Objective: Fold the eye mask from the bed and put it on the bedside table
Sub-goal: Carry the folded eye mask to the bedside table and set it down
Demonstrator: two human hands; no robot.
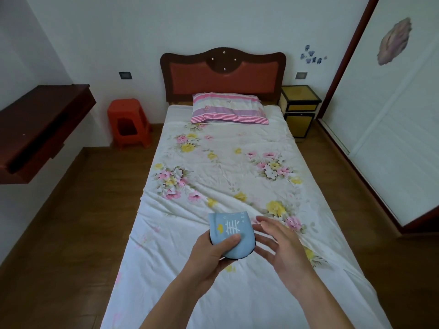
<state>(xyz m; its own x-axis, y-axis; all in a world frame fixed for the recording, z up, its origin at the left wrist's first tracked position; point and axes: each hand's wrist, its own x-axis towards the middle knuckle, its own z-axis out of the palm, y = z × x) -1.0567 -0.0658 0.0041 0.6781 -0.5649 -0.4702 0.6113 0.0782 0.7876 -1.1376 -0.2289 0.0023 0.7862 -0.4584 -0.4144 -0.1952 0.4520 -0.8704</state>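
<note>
A light blue eye mask [231,230] with a white and yellow print and a dark edge is folded in half and held above the foot of the bed [237,167]. My left hand [212,251] grips it from below, thumb pressed on its front. Just to the right of the mask, my right hand [276,243] hovers with fingers spread and holds nothing. The yellow bedside table [300,100] with a black frame stands far off at the head of the bed, on its right side.
A striped pink pillow [229,109] lies at the red-brown headboard [223,72]. A red plastic stool [128,122] stands left of the bed. A dark wooden shelf [35,129] juts from the left wall. A white wardrobe [389,115] lines the right side.
</note>
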